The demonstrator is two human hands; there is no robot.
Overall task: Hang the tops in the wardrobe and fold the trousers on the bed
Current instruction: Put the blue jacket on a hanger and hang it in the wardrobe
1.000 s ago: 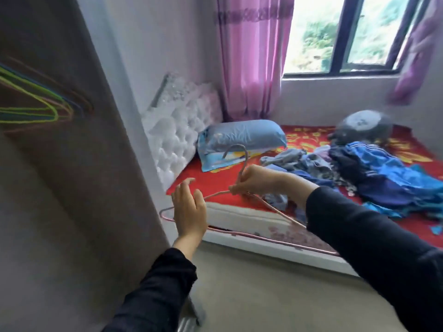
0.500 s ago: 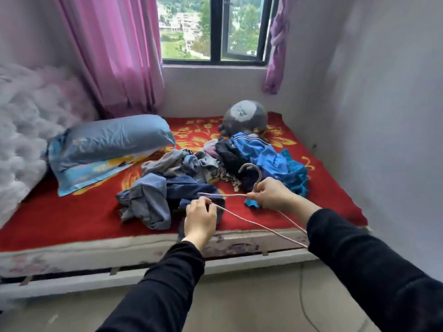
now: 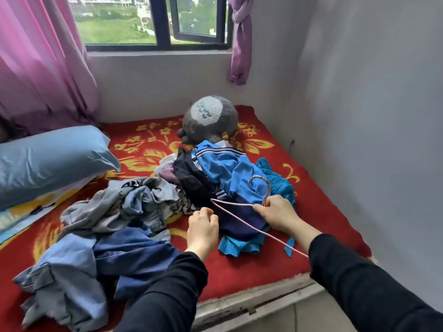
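Note:
A thin pink hanger (image 3: 239,220) is held over the clothes, its hook up. My right hand (image 3: 275,213) grips it at the neck just below the hook. Beside the hanger's left tip, my left hand (image 3: 202,227) hovers with loosely curled fingers and holds nothing. Under the hanger lie a bright blue striped sports top (image 3: 225,168), a dark navy garment (image 3: 236,222) and a teal one (image 3: 275,180). Several grey and blue garments (image 3: 107,231) are heaped to the left on the red flowered bed (image 3: 318,212). No wardrobe is in view.
A blue pillow (image 3: 48,159) lies at the left and a grey plush toy (image 3: 211,118) at the back of the bed. A grey wall (image 3: 371,116) borders the bed on the right. Pink curtains (image 3: 36,68) and a window (image 3: 155,20) stand behind.
I have turned from the wardrobe side to face the bed and come closer. The hanger moved over the clothes pile with my right hand. My left hand has let go of its lower bar.

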